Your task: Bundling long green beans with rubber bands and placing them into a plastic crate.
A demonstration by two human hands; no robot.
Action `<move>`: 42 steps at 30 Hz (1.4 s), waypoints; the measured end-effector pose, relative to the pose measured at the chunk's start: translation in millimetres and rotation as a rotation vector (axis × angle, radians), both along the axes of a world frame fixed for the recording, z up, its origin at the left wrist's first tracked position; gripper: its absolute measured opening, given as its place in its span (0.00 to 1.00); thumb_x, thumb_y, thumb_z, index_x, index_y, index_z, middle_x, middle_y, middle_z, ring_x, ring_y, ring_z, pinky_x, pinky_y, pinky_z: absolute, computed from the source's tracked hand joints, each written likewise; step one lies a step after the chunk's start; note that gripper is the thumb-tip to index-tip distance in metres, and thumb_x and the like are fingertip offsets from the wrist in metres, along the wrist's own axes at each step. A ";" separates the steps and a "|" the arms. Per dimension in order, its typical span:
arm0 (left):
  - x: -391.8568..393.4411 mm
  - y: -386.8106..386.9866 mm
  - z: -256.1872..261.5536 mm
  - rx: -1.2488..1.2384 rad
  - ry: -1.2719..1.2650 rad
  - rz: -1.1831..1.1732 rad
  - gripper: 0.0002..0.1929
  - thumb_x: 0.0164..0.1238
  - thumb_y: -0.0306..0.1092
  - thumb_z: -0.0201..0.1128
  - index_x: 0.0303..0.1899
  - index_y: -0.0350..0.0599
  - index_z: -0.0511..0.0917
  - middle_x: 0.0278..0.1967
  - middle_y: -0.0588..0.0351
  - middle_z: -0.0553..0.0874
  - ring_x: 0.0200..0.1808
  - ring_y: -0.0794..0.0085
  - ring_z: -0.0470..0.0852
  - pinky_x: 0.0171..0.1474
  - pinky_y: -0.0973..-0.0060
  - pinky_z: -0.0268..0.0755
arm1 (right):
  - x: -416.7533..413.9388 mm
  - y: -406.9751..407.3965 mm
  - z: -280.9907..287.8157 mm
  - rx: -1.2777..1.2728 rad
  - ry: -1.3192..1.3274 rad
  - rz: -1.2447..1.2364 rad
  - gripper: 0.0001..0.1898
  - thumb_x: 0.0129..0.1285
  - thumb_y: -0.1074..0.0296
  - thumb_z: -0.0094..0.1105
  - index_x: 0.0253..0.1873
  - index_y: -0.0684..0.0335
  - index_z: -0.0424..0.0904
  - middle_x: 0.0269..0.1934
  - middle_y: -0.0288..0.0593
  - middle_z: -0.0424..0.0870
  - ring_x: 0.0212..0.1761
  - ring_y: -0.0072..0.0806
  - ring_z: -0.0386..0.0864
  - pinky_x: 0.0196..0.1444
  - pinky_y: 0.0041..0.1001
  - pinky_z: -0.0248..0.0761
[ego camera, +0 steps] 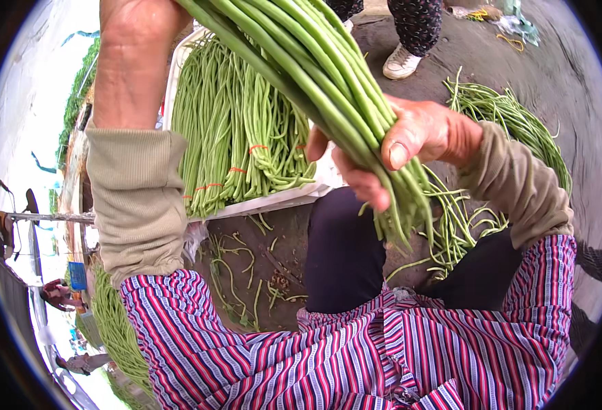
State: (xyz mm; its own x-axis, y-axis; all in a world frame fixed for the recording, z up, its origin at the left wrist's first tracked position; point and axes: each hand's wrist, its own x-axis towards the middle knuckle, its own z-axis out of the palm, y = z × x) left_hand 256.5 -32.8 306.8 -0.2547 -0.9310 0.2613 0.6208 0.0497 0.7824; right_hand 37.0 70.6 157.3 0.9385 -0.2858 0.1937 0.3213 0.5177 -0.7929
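A thick bunch of long green yardlong beans point(301, 66) slants across the upper middle of the view. Around its lower part is my right hand point(408, 136), thumb in front and fingers underneath, with the bean ends hanging below. My left hand point(139, 25) reaches up beside the bunch's upper end, but the picture's edge cuts off its fingers, so its grip cannot be seen. Behind the bunch stands a white plastic crate point(260, 205), holding bundles of beans point(209, 128) laid side by side. Red bands point(238, 170) circle several of these bundles.
Loose beans point(460, 225) lie by my right knee, with a larger heap point(516, 123) farther right. Scattered stray beans point(252, 256) lie on the dark ground between crate and knees. Another person's white shoe point(402, 62) is beyond the crate. More beans point(116, 328) are piled at left.
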 end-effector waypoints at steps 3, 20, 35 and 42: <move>51.6 -8.8 7.8 -0.072 -0.087 -0.063 0.15 0.58 0.35 0.58 0.37 0.27 0.79 0.34 0.36 0.84 0.38 0.48 0.84 0.49 0.51 0.78 | 0.1 -27.0 28.7 -0.277 0.372 -0.215 0.28 0.52 0.62 0.71 0.55 0.71 0.73 0.30 0.43 0.81 0.28 0.24 0.82 0.31 0.23 0.81; 135.2 43.4 -58.0 -0.925 -0.755 0.427 0.19 0.67 0.36 0.58 0.57 0.40 0.69 0.56 0.41 0.76 0.61 0.51 0.73 0.68 0.55 0.60 | 168.5 -322.9 63.0 -1.945 0.349 -0.829 0.10 0.62 0.63 0.58 0.46 0.59 0.79 0.27 0.40 0.81 0.22 0.21 0.78 0.26 0.24 0.78; 65.2 82.4 -225.7 -0.947 -1.670 -0.131 0.29 0.48 0.19 0.56 0.58 0.36 0.71 0.65 0.46 0.66 0.71 0.46 0.56 0.64 0.54 0.60 | 121.5 -305.6 -123.6 -2.034 1.019 -0.548 0.09 0.66 0.65 0.48 0.48 0.47 0.76 0.50 0.36 0.77 0.49 0.29 0.75 0.49 0.29 0.73; 79.1 96.8 -222.0 -0.738 -1.341 -0.088 0.26 0.49 0.20 0.53 0.56 0.35 0.73 0.59 0.42 0.73 0.69 0.46 0.63 0.68 0.56 0.58 | 124.0 -294.0 -122.9 -2.259 0.972 -0.568 0.20 0.59 0.66 0.57 0.57 0.49 0.69 0.57 0.38 0.73 0.62 0.36 0.69 0.57 0.40 0.70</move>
